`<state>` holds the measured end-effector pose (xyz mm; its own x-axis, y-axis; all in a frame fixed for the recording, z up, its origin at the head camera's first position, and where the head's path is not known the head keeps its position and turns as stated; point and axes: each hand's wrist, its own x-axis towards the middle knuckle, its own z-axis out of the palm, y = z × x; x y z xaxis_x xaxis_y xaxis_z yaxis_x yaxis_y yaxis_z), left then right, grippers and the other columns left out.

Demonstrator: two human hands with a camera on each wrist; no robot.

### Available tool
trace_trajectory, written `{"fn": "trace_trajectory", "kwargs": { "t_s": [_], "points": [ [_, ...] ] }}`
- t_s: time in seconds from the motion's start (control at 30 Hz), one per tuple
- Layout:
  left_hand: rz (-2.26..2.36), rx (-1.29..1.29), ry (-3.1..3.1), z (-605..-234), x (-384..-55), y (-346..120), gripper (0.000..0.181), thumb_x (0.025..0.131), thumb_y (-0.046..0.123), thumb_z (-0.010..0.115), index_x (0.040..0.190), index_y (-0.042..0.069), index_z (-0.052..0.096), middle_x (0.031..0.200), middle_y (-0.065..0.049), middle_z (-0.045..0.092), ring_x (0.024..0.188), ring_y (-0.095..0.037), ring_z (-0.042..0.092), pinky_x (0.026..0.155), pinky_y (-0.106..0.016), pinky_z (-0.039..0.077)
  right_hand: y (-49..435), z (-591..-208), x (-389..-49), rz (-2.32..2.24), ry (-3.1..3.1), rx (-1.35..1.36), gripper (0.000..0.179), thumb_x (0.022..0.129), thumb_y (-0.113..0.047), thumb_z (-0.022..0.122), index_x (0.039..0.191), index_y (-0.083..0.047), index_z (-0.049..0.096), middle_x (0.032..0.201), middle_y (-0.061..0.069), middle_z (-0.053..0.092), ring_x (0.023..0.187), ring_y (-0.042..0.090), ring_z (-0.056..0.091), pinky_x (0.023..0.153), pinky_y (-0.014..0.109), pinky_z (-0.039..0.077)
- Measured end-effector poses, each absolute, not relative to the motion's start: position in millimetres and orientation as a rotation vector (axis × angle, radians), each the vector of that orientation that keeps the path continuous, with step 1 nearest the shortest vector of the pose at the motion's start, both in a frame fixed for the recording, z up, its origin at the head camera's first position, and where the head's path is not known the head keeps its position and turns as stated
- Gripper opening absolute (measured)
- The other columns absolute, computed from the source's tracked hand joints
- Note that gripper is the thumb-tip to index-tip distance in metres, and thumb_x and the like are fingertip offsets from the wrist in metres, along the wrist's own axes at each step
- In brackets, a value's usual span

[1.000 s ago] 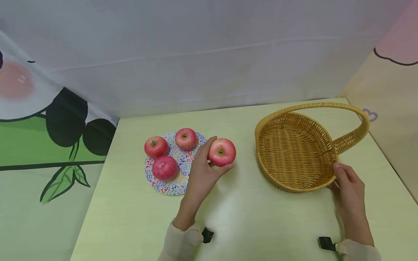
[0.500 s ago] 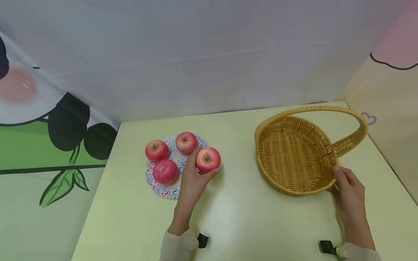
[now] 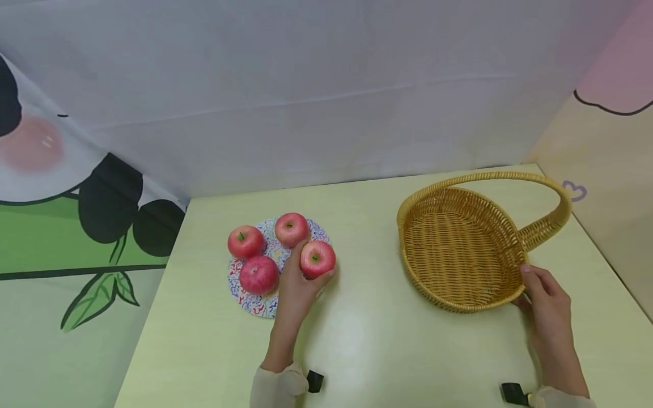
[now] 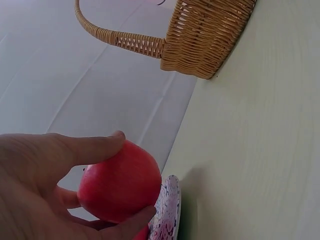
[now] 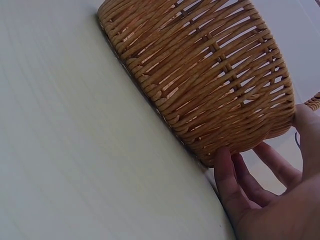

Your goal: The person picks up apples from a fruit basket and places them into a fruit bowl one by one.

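Note:
My left hand [image 3: 296, 288] holds a red apple [image 3: 318, 259] between thumb and fingers, at the right side of a patterned round plate [image 3: 276, 249]. In the left wrist view this apple [image 4: 122, 184] hangs just above the plate's rim [image 4: 171, 202]; whether it touches is unclear. On the plate sit two more apples, one at the back [image 3: 292, 229] and one at the left [image 3: 246, 242], plus a streaked purplish-red round fruit or vegetable [image 3: 259, 275]. My right hand [image 3: 548, 301] grips the near right wall of a wicker basket [image 3: 454, 266], thumb on the rim and fingers outside underneath.
The basket's tall arched handle [image 3: 502, 175] leans toward the back right. A pale table [image 3: 367, 340] lies beneath everything, bounded by a whitish cloth wall [image 3: 357, 130] behind and a beige wall [image 3: 607, 215] at right. Black wrist mounts [image 3: 315, 381] stick out from the sleeves.
My left hand has carried the apple leftward and lower, from the space between plate and basket to the plate's right side. My right hand stays on the basket.

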<state>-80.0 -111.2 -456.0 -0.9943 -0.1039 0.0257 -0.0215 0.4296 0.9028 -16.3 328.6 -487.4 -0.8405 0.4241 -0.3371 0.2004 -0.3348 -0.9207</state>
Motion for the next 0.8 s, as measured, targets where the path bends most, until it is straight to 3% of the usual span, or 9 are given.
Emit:
{"fn": "trace_trajectory", "kwargs": {
  "t_s": [0.8],
  "points": [
    [-1.525, 0.288, -2.633, -463.7, -84.0, -113.8, 0.081, 0.086, 0.018, 0.085, 0.154, 0.007, 0.042, 0.146, -0.013, 0.06, 0.133, -0.032, 0.059, 0.113, -0.055, 0.05, 329.5, -490.6, -15.6, 2.33, -1.707, -0.744, 0.018, 0.101, -0.027, 0.07, 0.115, -0.018, 0.074, 0.11, -0.013, 0.064, 0.089, 0.002, 0.066, 0.065, 0.019, 0.059]
  ]
}}
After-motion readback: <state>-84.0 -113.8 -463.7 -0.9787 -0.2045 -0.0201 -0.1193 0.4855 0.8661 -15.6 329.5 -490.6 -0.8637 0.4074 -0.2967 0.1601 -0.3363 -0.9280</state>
